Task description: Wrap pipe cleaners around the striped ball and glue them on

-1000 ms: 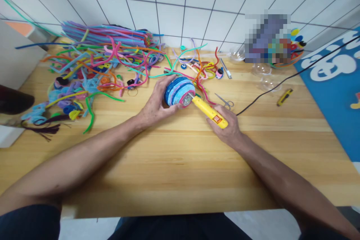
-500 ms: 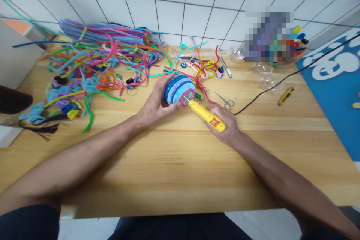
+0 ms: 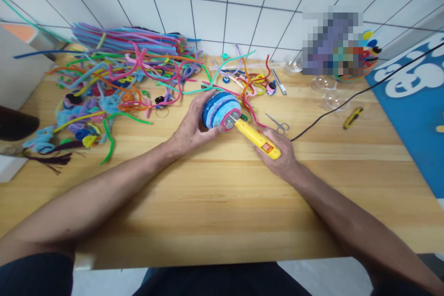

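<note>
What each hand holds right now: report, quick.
Left hand: closed around the striped ball.
Right hand: closed on the yellow tool.

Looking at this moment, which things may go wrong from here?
The metal tip of the yellow tool might slip and hurt the left hand, whose thumb is close by on the striped ball. The black cord, crossing the table towards the right hand, might catch and disturb the tool.

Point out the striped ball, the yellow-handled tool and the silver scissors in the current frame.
Striped ball (image 3: pixel 220 110), head view: its striped side.
Yellow-handled tool (image 3: pixel 255 137), head view: middle of its yellow body.
Silver scissors (image 3: pixel 278 125), head view: near the pivot.
</note>
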Available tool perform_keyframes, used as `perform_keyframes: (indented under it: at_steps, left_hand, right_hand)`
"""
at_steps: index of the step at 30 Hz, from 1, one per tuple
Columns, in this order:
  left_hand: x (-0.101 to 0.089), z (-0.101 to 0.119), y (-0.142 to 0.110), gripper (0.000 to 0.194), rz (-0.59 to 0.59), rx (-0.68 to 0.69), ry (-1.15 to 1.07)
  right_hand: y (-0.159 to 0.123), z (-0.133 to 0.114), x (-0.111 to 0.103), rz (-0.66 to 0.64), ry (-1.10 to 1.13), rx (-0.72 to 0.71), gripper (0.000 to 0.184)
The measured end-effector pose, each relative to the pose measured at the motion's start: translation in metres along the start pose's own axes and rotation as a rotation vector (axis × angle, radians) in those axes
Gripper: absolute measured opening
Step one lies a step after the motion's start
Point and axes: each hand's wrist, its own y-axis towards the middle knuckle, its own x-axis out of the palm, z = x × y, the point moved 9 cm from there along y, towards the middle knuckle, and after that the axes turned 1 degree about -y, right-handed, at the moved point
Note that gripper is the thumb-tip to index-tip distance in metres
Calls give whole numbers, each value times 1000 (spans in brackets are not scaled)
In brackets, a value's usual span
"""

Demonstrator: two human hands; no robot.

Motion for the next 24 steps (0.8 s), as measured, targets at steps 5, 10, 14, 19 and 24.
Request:
perform_keyframes:
  at_steps: [5,10,14,19,24]
  left_hand:
    - [-1,2,1,98,-7,6,24]
    - [0,0,0,98,-10,-7,17]
    - [1,-1,0,98,-2,-9,-5]
    - [1,0,0,97,-4,12,-6]
    - [1,-1,0,96,-3,4,-1]
  right_hand:
    - [0,-2,5,-58,10,-28,17]
    - [-2,4,5,-60,-3,43,13]
    - [-2,9,1,-16,-31,130,7]
    - [-1,7,-3,30,-16,133,8]
    - [-3,12,-4,30,-10,182,7]
